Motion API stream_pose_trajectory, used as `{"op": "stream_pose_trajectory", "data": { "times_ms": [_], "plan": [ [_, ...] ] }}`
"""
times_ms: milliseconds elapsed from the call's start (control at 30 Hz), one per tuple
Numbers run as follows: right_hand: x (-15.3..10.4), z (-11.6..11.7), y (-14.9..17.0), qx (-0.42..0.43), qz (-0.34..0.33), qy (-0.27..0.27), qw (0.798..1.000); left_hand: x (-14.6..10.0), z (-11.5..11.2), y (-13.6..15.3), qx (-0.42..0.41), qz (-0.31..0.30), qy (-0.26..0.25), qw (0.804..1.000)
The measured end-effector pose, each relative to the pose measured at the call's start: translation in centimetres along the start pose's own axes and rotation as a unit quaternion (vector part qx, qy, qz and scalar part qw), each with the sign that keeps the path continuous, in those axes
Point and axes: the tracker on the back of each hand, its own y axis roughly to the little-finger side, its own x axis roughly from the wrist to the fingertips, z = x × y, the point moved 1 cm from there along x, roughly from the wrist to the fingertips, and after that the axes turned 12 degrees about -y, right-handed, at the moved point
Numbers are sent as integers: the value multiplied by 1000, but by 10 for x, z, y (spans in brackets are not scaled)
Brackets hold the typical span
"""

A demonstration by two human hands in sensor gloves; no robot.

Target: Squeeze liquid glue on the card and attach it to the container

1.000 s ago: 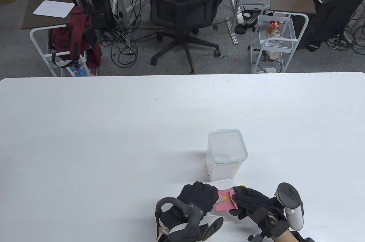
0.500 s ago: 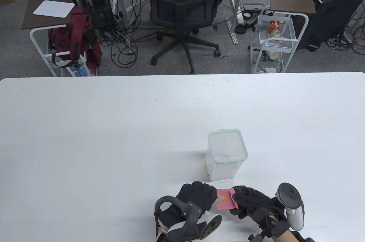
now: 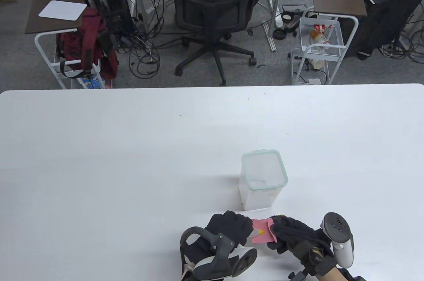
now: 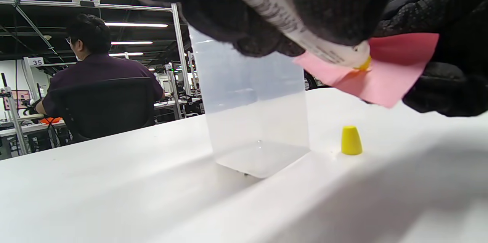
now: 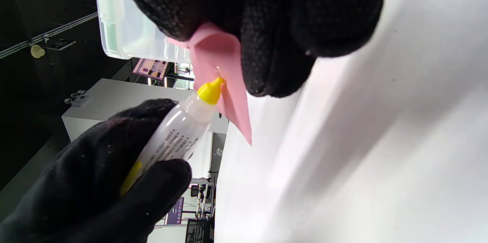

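Left hand (image 3: 230,228) grips the glue bottle (image 5: 179,130), its long axis running toward the right hand (image 3: 291,233), yellow nozzle (image 5: 210,90) touching the pink card (image 3: 261,235). That right hand pinches the card by its edge, holding it above the white surface (image 3: 132,161). Just beyond both stands the clear container (image 3: 263,180), upright and open-topped; nothing shows inside. Beside it, the yellow cap (image 4: 351,140) sits upright on the surface.

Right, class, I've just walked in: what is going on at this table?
The left hand holds a glue bottle, its yellow tip touching a pink card held up by the right hand. The bottle's yellow cap stands on the table beside the clear container, which has no card on it yet.
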Motion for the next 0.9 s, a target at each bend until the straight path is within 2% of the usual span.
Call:
{"op": "stream_pose_trajectory", "data": {
  "times_ms": [233,333,467,633,800,900],
  "plan": [
    [-1,-1,0,1,-1,5,1000,0,-5,13,-17,32,-1,999],
    [-1,-3,0,0,-3,10,1000,-1,-14,26,-71,64,-4,995],
    [-2,-4,-1,-6,-7,15,1000,-4,-28,48,-163,125,7,979],
    [-2,-5,0,-4,-7,16,1000,-10,-43,73,-230,212,6,950],
    [-2,-7,-1,-4,-9,16,1000,-16,-62,92,-356,286,6,890],
    [-2,-8,-1,-3,-10,16,1000,-18,-72,98,-389,309,14,868]
  ]
}}
